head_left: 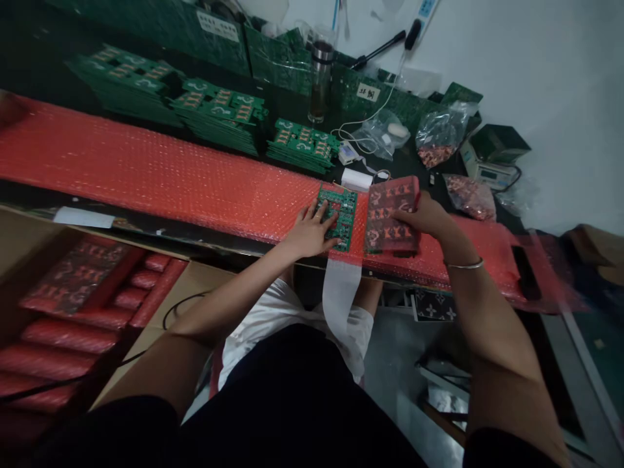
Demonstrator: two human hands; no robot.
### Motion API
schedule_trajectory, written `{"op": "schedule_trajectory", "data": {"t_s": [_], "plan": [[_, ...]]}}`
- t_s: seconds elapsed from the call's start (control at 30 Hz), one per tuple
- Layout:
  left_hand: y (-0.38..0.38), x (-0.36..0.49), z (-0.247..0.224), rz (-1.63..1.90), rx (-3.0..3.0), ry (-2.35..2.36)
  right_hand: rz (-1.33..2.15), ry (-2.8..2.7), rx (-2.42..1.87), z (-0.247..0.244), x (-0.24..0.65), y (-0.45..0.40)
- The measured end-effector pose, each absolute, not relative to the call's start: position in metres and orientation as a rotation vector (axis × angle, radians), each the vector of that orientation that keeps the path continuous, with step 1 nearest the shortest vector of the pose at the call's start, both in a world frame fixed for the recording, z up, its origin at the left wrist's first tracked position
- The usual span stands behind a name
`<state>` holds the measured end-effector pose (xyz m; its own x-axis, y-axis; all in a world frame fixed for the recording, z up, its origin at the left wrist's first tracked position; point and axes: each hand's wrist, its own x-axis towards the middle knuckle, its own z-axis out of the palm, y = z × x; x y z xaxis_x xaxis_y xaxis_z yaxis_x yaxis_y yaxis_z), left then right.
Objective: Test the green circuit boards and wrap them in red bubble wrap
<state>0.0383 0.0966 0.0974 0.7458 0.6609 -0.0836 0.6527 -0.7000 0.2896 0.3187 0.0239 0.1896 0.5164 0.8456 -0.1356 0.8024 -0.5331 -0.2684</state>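
Observation:
My left hand [312, 232] lies with spread fingers on a green circuit board [346, 224], which rests on a long sheet of red bubble wrap [195, 172]. A white strip [341, 279] hangs from under that board over the table's front edge. To the right, my right hand [423, 216] grips the right side of a bundle of circuit boards wrapped in red bubble wrap [390, 208]. The boards' pattern shows through the wrap. A white roll [357, 179] is just behind the two. Part of the right hand's fingers is hidden.
Stacks of green circuit boards [221, 107] line the back of the table. Behind stands a bottle [322, 81]; bags of copper-coloured parts [470, 195] and a scale [487, 170] are at right. At lower left, a cardboard box [160, 305] holds several red wrapped bundles [63, 338].

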Motion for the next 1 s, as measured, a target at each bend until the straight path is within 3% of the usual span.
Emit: {"op": "schedule_trajectory", "data": {"t_s": [0.27,0.5,0.8,1.0], "plan": [[0.087,0.045,0.096,0.096,2.596,1.08,0.139,-1.898,-2.747,0.214,0.258,0.052],[0.097,0.036,0.093,0.173,2.483,1.055,-0.054,-2.007,-2.672,0.208,0.217,0.068],[0.144,0.009,0.089,0.588,2.076,0.945,0.119,-2.121,-2.496,0.194,0.128,0.101],[0.149,-0.037,0.099,0.682,2.186,1.598,0.198,-1.756,-2.28,0.179,0.161,0.079]]}}
